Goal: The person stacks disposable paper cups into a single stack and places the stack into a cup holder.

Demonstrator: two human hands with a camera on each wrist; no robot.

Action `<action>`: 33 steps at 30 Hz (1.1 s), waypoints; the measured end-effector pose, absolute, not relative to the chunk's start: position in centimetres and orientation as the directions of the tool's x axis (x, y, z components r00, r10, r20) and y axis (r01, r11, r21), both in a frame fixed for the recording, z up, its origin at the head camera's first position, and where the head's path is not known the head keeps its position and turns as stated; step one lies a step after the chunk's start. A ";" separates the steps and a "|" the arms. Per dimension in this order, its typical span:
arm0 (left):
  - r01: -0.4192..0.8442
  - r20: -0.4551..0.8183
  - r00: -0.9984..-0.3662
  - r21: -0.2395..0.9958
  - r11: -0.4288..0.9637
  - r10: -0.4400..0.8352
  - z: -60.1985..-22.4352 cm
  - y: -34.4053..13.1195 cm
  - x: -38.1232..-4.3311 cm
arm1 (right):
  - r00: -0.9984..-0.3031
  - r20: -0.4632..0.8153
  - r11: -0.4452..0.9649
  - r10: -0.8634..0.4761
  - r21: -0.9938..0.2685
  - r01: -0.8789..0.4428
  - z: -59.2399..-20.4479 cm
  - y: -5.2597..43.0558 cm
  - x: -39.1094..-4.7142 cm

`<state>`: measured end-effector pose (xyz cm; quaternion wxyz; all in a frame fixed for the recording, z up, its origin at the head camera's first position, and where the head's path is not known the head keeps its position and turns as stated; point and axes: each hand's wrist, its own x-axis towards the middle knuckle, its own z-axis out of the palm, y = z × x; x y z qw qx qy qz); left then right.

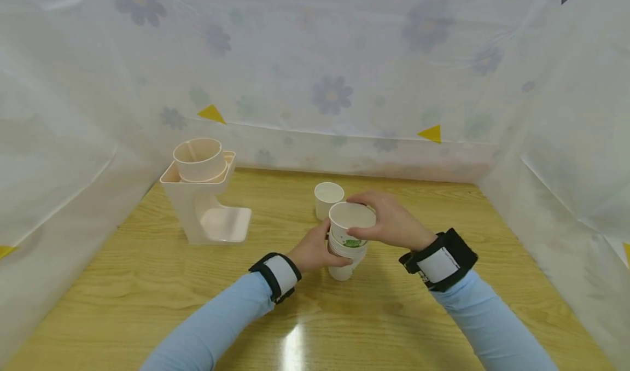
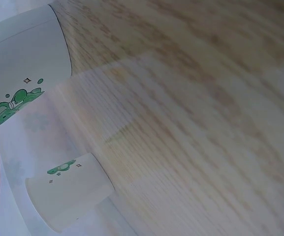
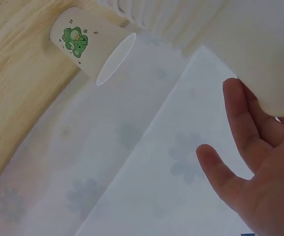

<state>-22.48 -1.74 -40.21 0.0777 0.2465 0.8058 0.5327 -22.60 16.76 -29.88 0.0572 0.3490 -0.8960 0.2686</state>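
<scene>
A stack of white paper cups (image 1: 340, 273) stands upright on the table, with several rims showing in the right wrist view. My left hand (image 1: 312, 249) grips the stack around its side. The topmost paper cup (image 1: 338, 234), printed with a green cartoon figure, sits higher than the rims below it. Thumb and fingers of my right hand (image 1: 396, 223) hold this cup near its rim from opposite sides. Just behind stands a single paper cup (image 1: 328, 194), mouth up; its green print shows in the right wrist view (image 3: 75, 42).
To the left is a cream plastic stand (image 1: 211, 226) with a round cylinder (image 1: 200, 163) at its top and a flat foot. White flowered sheeting (image 1: 330, 94) encloses the wooden table (image 1: 147, 289) at the back and sides. Yellow tape pieces (image 1: 431, 134) mark the back sheet.
</scene>
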 end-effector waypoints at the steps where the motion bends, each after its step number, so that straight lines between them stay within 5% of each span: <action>1: 0.315 0.139 -0.866 0.897 0.309 0.480 -40.2 -1.8 -22.5 | -0.749 0.290 0.609 -0.596 -0.444 -0.657 -30.0 16.7 -22.6; 33: 0.346 0.173 -0.871 0.881 0.324 0.461 -39.7 -2.0 -22.0 | -0.722 0.173 0.575 -0.669 -0.495 -0.652 -31.2 16.8 -22.6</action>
